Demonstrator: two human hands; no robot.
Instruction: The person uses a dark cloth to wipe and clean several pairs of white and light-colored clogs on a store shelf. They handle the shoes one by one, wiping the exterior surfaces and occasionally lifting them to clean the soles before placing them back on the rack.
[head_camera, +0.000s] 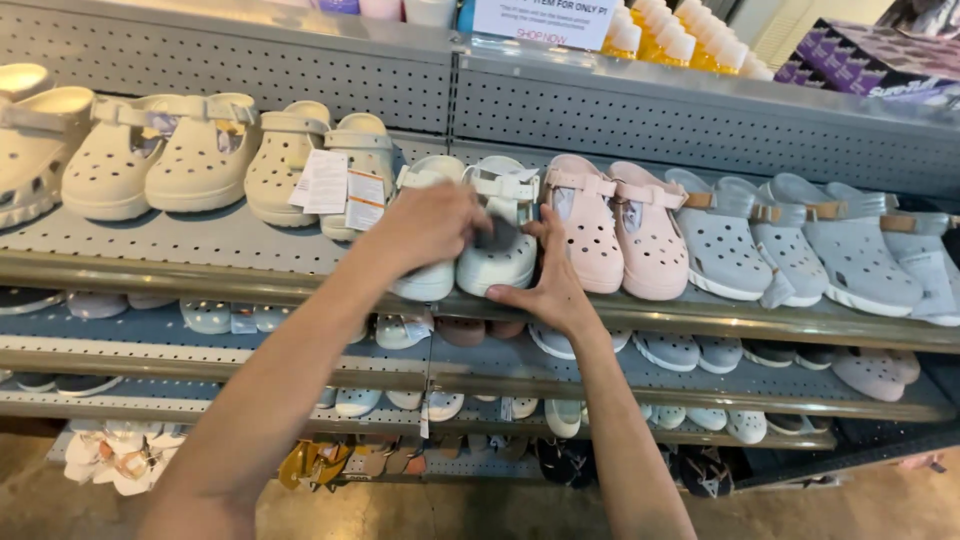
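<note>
Pale mint foam clogs (497, 240) sat paired on top shelf (200, 245), beside pink clogs (620, 230). Left hand (435, 225) draped over pair, fingers curled; right hand (550, 280) braced side, fingers spread. Likely light, flexible, grippable at heel strap.

Pale mint-white clogs (500, 245) under both hands (480, 250), dotted with small round holes. Left of the hands: cream clogs (200, 150), white tags (325, 182). Right of the hands: pink clogs (620, 225), then grey-blue clogs (790, 245) with tan straps. Shelf (200, 245) grey, perforated dot pattern. Above: yellow bottles (690, 45), white caps.
</note>
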